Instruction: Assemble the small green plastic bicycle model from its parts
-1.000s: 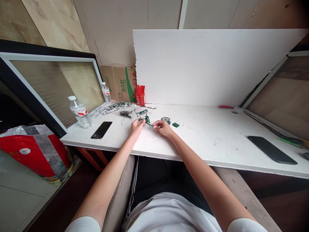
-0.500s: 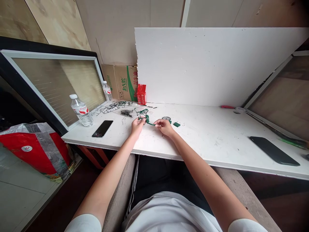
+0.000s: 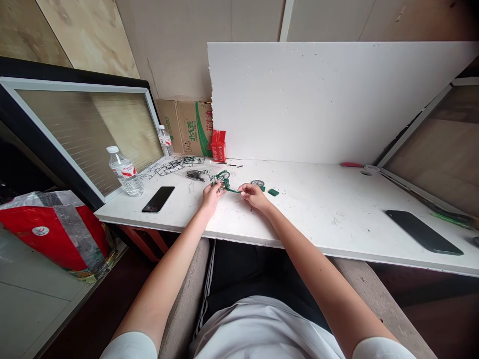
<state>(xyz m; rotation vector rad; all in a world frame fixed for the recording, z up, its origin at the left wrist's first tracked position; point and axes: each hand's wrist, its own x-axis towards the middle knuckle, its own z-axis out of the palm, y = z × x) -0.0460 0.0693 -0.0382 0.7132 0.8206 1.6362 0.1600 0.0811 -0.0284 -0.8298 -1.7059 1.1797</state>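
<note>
A small green model bicycle (image 3: 223, 177) with a spoked wheel is held between both hands above the white table. My left hand (image 3: 212, 194) is closed on its near left side. My right hand (image 3: 255, 194) pinches the end of a thin green curved part (image 3: 234, 191) that reaches out from the model. Just beyond my right hand lie a loose spoked wheel (image 3: 257, 183) and a flat green piece (image 3: 273, 192). Dark small parts (image 3: 196, 174) rest on the table to the left of the model.
Black part frames (image 3: 179, 164) lie at the back left, near two water bottles (image 3: 126, 172) (image 3: 165, 142). A red box (image 3: 219, 146) stands before a carton (image 3: 190, 127). One phone (image 3: 158, 199) lies left, and a black flat object (image 3: 422, 232) lies right.
The green model has turned slightly in my hands, and its wheel now shows more clearly. Both hands stay in nearly the same place.
</note>
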